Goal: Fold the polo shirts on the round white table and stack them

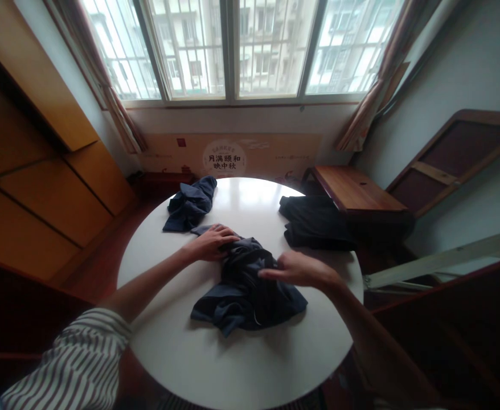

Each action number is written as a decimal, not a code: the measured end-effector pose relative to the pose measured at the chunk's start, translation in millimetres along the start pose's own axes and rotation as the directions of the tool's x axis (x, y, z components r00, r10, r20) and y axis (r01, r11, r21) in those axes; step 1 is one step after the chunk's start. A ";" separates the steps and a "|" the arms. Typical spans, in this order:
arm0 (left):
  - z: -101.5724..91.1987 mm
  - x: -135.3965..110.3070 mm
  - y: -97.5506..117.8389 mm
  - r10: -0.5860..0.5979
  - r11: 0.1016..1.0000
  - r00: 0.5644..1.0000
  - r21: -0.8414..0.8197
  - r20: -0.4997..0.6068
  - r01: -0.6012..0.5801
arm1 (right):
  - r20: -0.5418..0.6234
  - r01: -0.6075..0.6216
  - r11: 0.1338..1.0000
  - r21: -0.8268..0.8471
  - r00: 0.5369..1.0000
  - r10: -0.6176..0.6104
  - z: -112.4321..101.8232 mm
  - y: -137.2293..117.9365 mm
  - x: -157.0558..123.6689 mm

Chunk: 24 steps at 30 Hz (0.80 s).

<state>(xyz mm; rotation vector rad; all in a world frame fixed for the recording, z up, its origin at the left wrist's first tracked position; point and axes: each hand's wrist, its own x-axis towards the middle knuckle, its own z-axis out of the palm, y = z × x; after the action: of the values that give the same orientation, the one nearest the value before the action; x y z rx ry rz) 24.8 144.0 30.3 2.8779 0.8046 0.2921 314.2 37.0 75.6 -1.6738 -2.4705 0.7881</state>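
A crumpled dark navy garment (250, 302) lies in the middle of the white round table, its lower edge spread toward me. My left hand (216, 242) is at its far left part, fingers curled over the cloth and partly hiding it. On the garment's right side, my right hand (299, 267) is closed with the thumb pointing left, cloth at its fingers. What exactly the right fingertips pinch is hard to see. Behind my left hand lies a bunched navy garment (190, 202). A folded black garment (318, 222) rests at the table's far right edge.
The round white table (156, 307) stands below a barred window (271, 51). A wooden stool or small table (361, 191) is close to its right side. Yellow-brown cabinets (53, 188) line the left, and a pale metal bar (446, 259) slants in at right.
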 end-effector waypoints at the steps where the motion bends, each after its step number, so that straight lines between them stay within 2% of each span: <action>1: 3.5 -0.5 0.2 -0.010 1.000 1.000 0.004 -0.026 0.010 | 0.059 0.020 1.000 0.024 0.998 -0.021 8.7 -3.5 -10.8; 2: 6.8 -1.1 0.8 -0.023 1.000 0.998 0.002 -0.050 0.023 | 0.075 0.044 0.998 0.048 0.996 -0.048 18.2 -6.4 -19.7; 4: 11.4 -2.5 2.9 -0.073 0.997 0.993 -0.019 -0.093 0.072 | 0.029 0.083 0.993 0.080 0.996 -0.086 35.5 -9.7 -31.7; 7: 9.3 -6.1 6.3 -0.226 0.972 0.962 -0.103 -0.156 0.212 | -0.038 0.104 0.979 0.174 0.994 -0.098 47.2 -7.6 -37.0; 9: 0.9 -10.1 6.3 -0.340 0.934 0.918 -0.193 -0.207 0.302 | -0.090 0.130 0.948 0.291 0.990 -0.108 43.9 -0.7 -35.0; 12: -17.6 -18.8 2.0 -0.441 0.886 0.868 -0.267 -0.229 0.380 | -0.283 0.149 0.888 0.436 0.959 -0.022 29.9 15.2 -28.3; 14: -29.3 -26.2 0.7 -0.472 0.881 0.836 -0.187 -0.282 0.434 | -0.422 0.161 0.862 0.481 0.904 0.067 21.5 25.6 -22.6; 15: -34.0 -30.3 1.9 -0.463 0.885 0.822 -0.123 -0.331 0.449 | -0.462 0.166 0.853 0.495 0.881 0.097 19.4 29.9 -19.9; 16: -37.5 -34.6 4.6 -0.429 0.896 0.821 -0.065 -0.377 0.438 | -0.464 0.165 0.841 0.515 0.879 0.111 19.1 33.2 -17.3; 18: -40.9 -42.9 13.9 -0.321 0.940 0.865 -0.019 -0.386 0.340 | -0.364 0.153 0.803 0.577 0.928 0.084 24.9 37.5 -13.0; 20: -38.2 -49.5 25.1 -0.239 0.971 0.930 -0.068 -0.280 0.229 | -0.241 0.147 0.765 0.628 0.970 0.012 37.0 39.2 -10.1; 22: -29.3 -53.2 33.5 -0.202 0.977 0.966 -0.105 -0.159 0.187 | -0.237 0.182 0.746 0.641 0.971 -0.033 50.0 39.1 -8.2; 24: -16.4 -53.3 36.5 -0.174 0.983 0.981 -0.073 -0.080 0.168 | -0.303 0.232 0.742 0.629 0.952 -0.040 57.5 37.6 -7.4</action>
<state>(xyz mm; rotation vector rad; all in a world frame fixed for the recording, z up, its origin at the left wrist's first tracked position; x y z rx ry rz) -5.4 86.4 45.0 2.7290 1.0304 0.4160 331.0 19.3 10.8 -1.2126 -1.7808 1.1455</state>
